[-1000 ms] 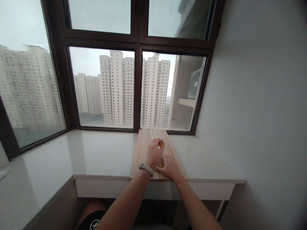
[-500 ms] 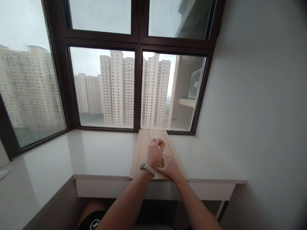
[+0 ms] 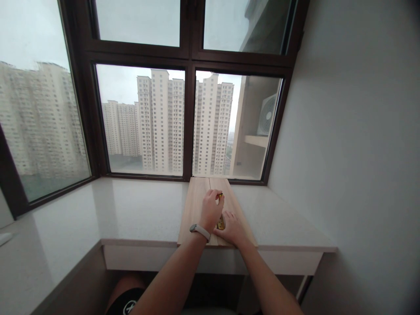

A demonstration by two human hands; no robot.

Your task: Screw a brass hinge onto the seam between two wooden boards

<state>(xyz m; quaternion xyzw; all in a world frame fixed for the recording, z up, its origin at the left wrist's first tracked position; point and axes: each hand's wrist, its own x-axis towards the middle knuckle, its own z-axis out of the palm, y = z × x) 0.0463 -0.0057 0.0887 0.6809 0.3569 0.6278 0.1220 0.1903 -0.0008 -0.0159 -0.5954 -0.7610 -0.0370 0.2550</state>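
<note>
My left hand, with a pale-banded watch on its wrist, pinches a small yellow-and-black piece between thumb and fingertips. Its exact kind is too small to make out. My right hand lies low on a light wooden board, fingers pointing away from me and curved beside a gold-and-dark patterned object. That object sits between my two hands, partly covered by the right thumb and fingers. I cannot tell whether the yellow piece and the patterned object are joined.
The board spans a white stone sill from the window frame to the front edge. A plain wall rises on the right. At the far left edge lies a white object. My knee is below the sill.
My left hand has shifted very slightly to the left, with the yellow piece still pinched. My right hand stays in nearly the same place beside the patterned object.
</note>
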